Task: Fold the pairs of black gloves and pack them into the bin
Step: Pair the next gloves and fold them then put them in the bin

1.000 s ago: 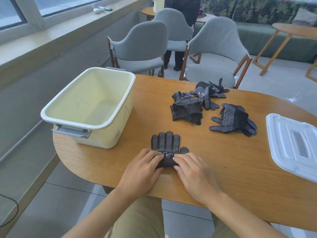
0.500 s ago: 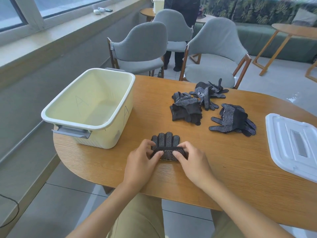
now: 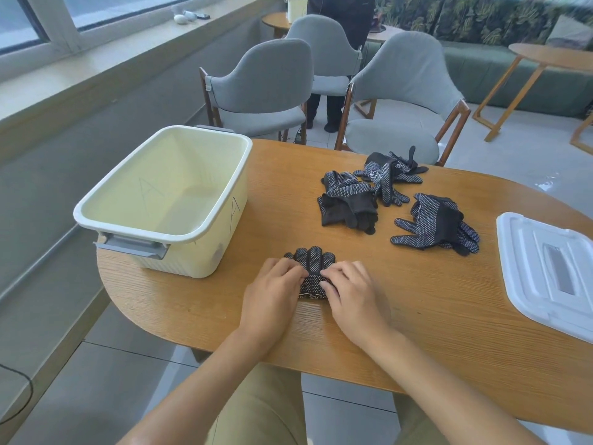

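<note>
Gloves half-folded under both hands

Gloves (image 3: 313, 274) lie at lower centre of the frame on the table (image 3: 417, 300), cuff end turned over the palm; their sides are hidden under the left hand (image 3: 272, 293) and right hand (image 3: 353, 297), whose curled fingers pinch the fold. Bin (image 3: 167, 200), left of centre, holds nothing visible. Three more glove heaps (image 3: 398, 200) lie right of centre, apart from the bin. Lid (image 3: 548, 268) is cut off at the right edge.

Light: bright, even daylight from the windows (image 3: 96, 14) at upper left
Shadows: soft, faint
Focus: sharp centre
Edges: wide-angle bending, slight corner blur
</note>
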Demonstrator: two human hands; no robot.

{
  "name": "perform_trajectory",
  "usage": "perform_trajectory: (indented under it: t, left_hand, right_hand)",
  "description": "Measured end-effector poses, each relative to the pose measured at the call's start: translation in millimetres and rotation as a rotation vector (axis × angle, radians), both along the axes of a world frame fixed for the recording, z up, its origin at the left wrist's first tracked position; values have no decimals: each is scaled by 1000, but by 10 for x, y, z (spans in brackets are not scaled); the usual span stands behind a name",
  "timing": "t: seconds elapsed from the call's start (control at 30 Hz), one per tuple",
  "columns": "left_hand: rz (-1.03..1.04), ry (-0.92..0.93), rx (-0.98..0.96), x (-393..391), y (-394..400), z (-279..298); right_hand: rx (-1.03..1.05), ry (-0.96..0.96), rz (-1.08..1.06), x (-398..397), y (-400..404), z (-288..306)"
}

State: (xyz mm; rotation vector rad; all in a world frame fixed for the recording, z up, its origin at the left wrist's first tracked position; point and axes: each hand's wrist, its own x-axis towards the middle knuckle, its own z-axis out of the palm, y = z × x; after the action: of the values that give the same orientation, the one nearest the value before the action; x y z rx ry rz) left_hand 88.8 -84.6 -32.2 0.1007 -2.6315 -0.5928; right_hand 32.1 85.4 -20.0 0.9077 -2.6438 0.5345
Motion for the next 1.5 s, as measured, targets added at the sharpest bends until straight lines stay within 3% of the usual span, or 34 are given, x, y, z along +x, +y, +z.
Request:
perform_trajectory:
  t: [0.17, 0.3, 0.7, 0.83, 0.97, 1.13, 1.5]
  left_hand:
    - [-115, 23, -102, 58, -103, -39]
    - [-217, -86, -90, 82, -206, -27]
    - [-205, -82, 7, 299, -158, 53]
    - [-122, -201, 233, 221, -161, 173]
    - [-95, -298, 283, 35, -205, 320]
    - [-36, -387, 199, -190, -253, 403]
    - [-59, -820, 82, -620, -195, 629]
  right_hand:
    - [246, 9, 105, -4, 137, -36]
    - [209, 56, 118, -33, 116, -45]
    - [81, 20, 157, 174, 215, 61]
    - [55, -219, 48, 78, 115, 212]
    - [45, -495, -51, -91, -18, 370]
    - [122, -546, -83, -272, -162, 439]
    - [373, -732, -25, -587, -469, 630]
